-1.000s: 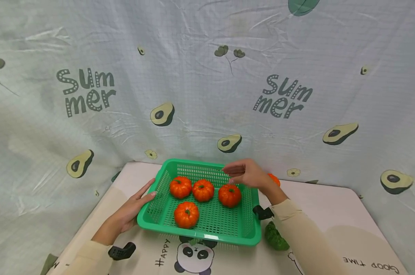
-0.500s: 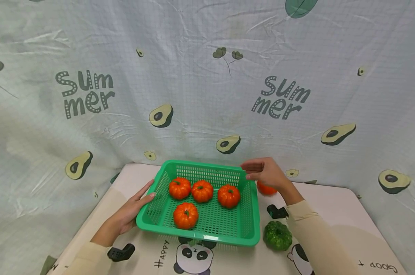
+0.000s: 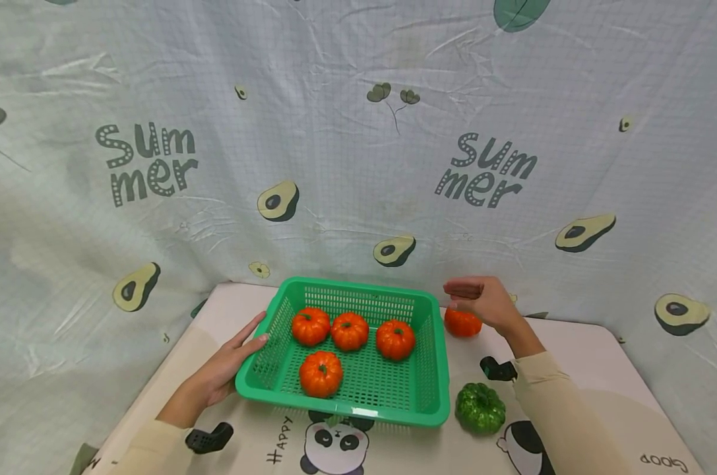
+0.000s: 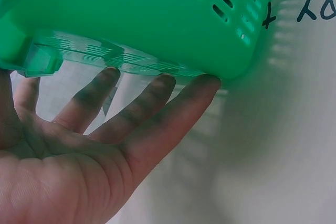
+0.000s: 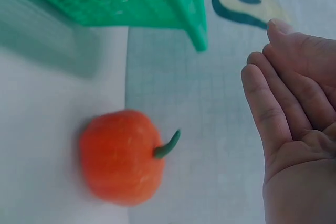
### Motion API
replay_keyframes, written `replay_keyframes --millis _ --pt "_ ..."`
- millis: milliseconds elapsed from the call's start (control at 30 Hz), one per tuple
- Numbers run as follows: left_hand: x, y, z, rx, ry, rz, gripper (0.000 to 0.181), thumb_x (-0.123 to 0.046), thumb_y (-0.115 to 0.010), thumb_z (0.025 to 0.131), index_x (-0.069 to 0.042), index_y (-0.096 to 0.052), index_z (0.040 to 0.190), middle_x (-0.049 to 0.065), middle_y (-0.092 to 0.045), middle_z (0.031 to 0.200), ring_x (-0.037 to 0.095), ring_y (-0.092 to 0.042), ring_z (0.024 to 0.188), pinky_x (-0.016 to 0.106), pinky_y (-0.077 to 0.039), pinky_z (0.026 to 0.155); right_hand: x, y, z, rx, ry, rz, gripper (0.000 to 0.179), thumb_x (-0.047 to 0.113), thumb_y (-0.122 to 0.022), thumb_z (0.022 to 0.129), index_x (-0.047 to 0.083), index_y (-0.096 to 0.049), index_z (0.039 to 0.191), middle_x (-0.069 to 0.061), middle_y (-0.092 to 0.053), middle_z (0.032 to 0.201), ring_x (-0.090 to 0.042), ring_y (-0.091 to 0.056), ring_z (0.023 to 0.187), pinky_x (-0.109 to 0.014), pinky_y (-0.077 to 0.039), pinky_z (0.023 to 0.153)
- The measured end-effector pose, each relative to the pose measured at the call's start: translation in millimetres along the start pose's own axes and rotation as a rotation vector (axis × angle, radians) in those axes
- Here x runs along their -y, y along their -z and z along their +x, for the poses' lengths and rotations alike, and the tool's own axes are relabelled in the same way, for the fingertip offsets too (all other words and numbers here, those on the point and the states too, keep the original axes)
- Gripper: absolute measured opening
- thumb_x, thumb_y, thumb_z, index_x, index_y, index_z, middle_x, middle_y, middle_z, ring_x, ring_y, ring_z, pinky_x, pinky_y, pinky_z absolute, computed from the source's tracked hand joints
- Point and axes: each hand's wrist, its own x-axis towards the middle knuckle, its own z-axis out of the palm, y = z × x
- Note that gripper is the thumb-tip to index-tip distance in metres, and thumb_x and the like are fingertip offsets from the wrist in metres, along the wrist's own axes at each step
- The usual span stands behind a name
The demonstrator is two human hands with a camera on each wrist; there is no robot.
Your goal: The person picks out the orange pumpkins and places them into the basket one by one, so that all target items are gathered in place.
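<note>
Against the left side of a green plastic basket (image 3: 340,410) rests my left hand (image 3: 224,369), its thumb at the rim. In the left wrist view, the straight fingertips (image 4: 206,83) touch the outer wall. Several orange pumpkins (image 3: 321,374) sit inside, one near the front and the others toward the back. My right hand (image 3: 489,305) holds nothing and hovers beyond the basket's right side, over another orange pumpkin (image 3: 463,323) on the table. The right wrist view has that pumpkin (image 5: 123,157), with its green stem, below and apart from the fingers.
A green pumpkin (image 3: 480,409) lies on the table to the right of the basket's front corner. Behind the pale printed table (image 3: 572,369) hangs a cloth (image 3: 334,132) with avocado prints. A black wrist device (image 3: 210,438) shows at the left wrist, another (image 3: 498,369) at the right.
My right hand has moved right, from over the pumpkin at the basket's right to above the one outside, uncovering the green pumpkin. My left hand and the basket have stayed put.
</note>
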Motion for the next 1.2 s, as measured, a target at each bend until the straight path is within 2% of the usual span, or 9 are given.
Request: replay_keyframes --millis 133,333,533,667,733,833,967,1100,1200 --pt "1.3 0.7 0.1 -0.001 -0.003 -0.003 0.075 -0.045 -0.054 0.108 -0.044 -0.007 0.167 0.022 -0.021 0.172 0.029 -0.055 0.129 0.041 -0.056 0.097 -9.7 5.1 -4.1 -0.027 -0.033 0.011 0.046 -0.001 -0.071 0.095 -0.009 -0.061 0.138 -0.033 -0.062 0.140 -0.039 -0.067 0.126 -0.023 -0.058 0.094" --pt "2.8 1.0 0.5 0.001 -0.006 -0.010 0.075 -0.046 -0.053 0.108 -0.044 -0.008 0.167 0.022 -0.023 0.171 0.028 -0.058 0.126 0.040 -0.057 0.095 -22.2 9.9 -10.1 -0.058 -0.066 0.017 0.046 0.002 -0.071 0.096 -0.009 -0.060 0.139 -0.033 -0.061 0.141 -0.044 -0.062 0.130 -0.019 -0.056 0.094" --pt "4.6 0.7 1.3 -0.001 -0.008 -0.012 0.075 -0.046 -0.054 0.108 -0.044 -0.009 0.167 0.022 -0.024 0.171 0.029 -0.058 0.127 0.041 -0.057 0.096 -30.7 10.6 -13.7 -0.124 -0.094 -0.025 0.046 0.005 -0.073 0.096 -0.006 -0.062 0.139 -0.029 -0.064 0.140 -0.044 -0.060 0.133 -0.011 -0.052 0.092" --pt "5.3 0.8 1.5 -0.001 -0.011 -0.016 0.074 -0.045 -0.054 0.108 -0.044 -0.009 0.167 0.022 -0.025 0.171 0.028 -0.058 0.127 0.040 -0.057 0.096 -38.4 10.3 -15.2 -0.159 -0.112 -0.019 0.049 0.005 -0.073 0.095 -0.008 -0.060 0.140 -0.031 -0.062 0.142 -0.045 -0.059 0.134 -0.011 -0.052 0.091" --pt "5.2 0.8 1.6 0.003 -0.013 -0.018 0.074 -0.045 -0.054 0.108 -0.044 -0.009 0.167 0.022 -0.024 0.171 0.028 -0.058 0.127 0.040 -0.057 0.096 -43.3 9.7 -15.5 -0.175 -0.131 -0.016 0.052 0.006 -0.074 0.095 -0.008 -0.058 0.142 -0.031 -0.060 0.144 -0.045 -0.058 0.135 -0.016 -0.054 0.095" --pt "5.1 1.0 1.8 0.005 -0.014 -0.020 0.074 -0.045 -0.053 0.108 -0.045 -0.008 0.167 0.022 -0.024 0.171 0.028 -0.058 0.127 0.040 -0.057 0.096 -51.7 7.1 -15.8 -0.194 -0.180 -0.039 0.058 0.007 -0.075 0.093 -0.008 -0.055 0.145 -0.030 -0.056 0.149 -0.045 -0.055 0.139 -0.031 -0.054 0.105" --pt "4.7 1.7 1.8 0.007 -0.016 -0.021 0.074 -0.046 -0.053 0.108 -0.045 -0.008 0.167 0.021 -0.024 0.171 0.028 -0.058 0.127 0.040 -0.057 0.096 -64.3 1.1 -15.9 -0.191 -0.256 -0.055 0.069 0.008 -0.074 0.093 -0.008 -0.044 0.153 -0.030 -0.044 0.159 -0.045 -0.042 0.149 -0.050 -0.040 0.119" --pt "3.9 1.9 1.9 0.003 -0.017 -0.018 0.074 -0.046 -0.053 0.108 -0.045 -0.009 0.167 0.021 -0.023 0.171 0.028 -0.058 0.127 0.040 -0.056 0.096 -74.4 -5.9 -15.2 -0.151 -0.326 -0.060 0.081 0.011 -0.074 0.094 -0.005 -0.030 0.161 -0.030 -0.029 0.168 -0.047 -0.026 0.156 -0.057 -0.030 0.124" --pt "3.8 1.4 1.8 -0.001 -0.015 -0.015 0.074 -0.047 -0.053 0.108 -0.045 -0.009 0.167 0.020 -0.023 0.172 0.027 -0.057 0.127 0.039 -0.056 0.095 -78.1 -10.1 -14.2 -0.120 -0.357 -0.090 0.087 0.015 -0.075 0.094 -0.005 -0.025 0.162 -0.031 -0.024 0.168 -0.049 -0.024 0.156 -0.060 -0.028 0.124"
